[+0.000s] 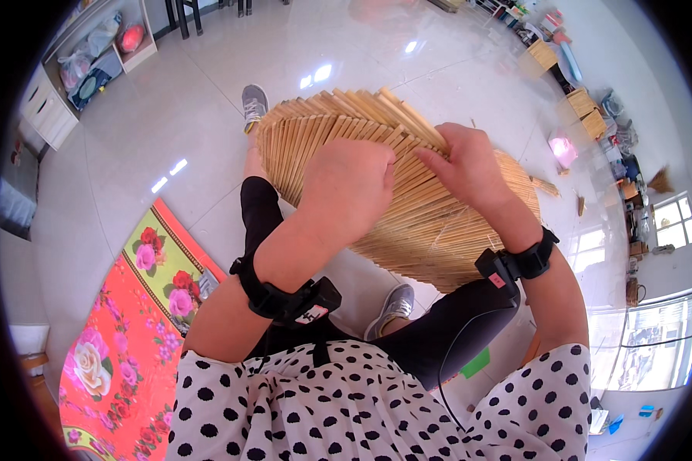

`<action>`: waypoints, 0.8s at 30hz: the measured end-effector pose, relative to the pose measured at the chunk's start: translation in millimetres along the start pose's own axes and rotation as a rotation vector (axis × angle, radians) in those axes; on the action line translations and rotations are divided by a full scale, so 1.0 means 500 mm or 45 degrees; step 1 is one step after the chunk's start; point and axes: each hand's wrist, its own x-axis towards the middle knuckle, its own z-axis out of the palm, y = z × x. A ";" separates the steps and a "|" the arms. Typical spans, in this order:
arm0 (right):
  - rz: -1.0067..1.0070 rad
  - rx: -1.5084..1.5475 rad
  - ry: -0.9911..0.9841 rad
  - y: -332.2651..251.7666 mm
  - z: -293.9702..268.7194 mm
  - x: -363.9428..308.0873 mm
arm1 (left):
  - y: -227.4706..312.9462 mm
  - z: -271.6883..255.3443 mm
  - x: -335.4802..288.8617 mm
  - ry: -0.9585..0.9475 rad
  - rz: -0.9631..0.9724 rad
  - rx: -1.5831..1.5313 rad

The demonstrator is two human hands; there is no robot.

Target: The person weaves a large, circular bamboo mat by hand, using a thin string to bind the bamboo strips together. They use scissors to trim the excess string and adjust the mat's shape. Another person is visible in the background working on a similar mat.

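A broad, curved piece made of straw-coloured plant stalks (438,230), laid side by side and bound together, rests over my knees and tilts up in front of me. My left hand (350,180) is a closed fist against its upper face, left of the middle; what its fingers hold, if anything, is hidden. Higher up and to the right, my right hand (469,157) pinches a pale stalk (412,117) at the far edge, thumb on the near side. Several stalk ends stick out along that edge. A dark band with a small device sits on each wrist.
A red floral cloth (104,349) lies on the floor at my left. White shelves (50,111) with bagged things stand at the far left. Boxes and household goods (584,104) line the right wall. Stalk scraps (544,185) lie on the tiles. My shoes (254,104) show beyond and below the piece.
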 end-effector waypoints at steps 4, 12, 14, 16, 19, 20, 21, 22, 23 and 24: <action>-0.057 -0.016 0.025 -0.002 0.005 -0.010 | 0.009 -0.003 -0.014 0.034 0.009 0.100; -0.162 -0.117 0.087 -0.011 0.010 -0.029 | 0.010 0.001 -0.038 0.109 0.011 -0.057; -0.173 -0.131 0.120 -0.012 0.010 -0.035 | 0.012 -0.001 -0.040 0.113 0.010 -0.106; -0.159 -0.133 0.127 -0.023 0.007 -0.042 | 0.014 -0.002 -0.046 0.113 -0.006 -0.186; -0.145 -0.116 0.144 -0.052 0.013 -0.056 | 0.000 -0.012 -0.070 0.092 0.009 -0.288; -0.140 -0.111 0.150 -0.061 0.018 -0.063 | -0.005 -0.016 -0.082 0.082 -0.020 -0.301; -0.153 -0.117 0.152 -0.070 0.025 -0.068 | -0.010 -0.019 -0.095 0.072 -0.050 -0.314; -0.166 -0.123 0.155 -0.077 0.033 -0.074 | -0.012 -0.019 -0.108 0.062 -0.080 -0.324; -0.172 -0.134 0.155 -0.081 0.039 -0.081 | -0.013 -0.016 -0.119 0.047 -0.105 -0.362; -0.204 -0.122 0.181 -0.078 0.049 -0.090 | -0.014 -0.012 -0.130 0.032 -0.130 -0.398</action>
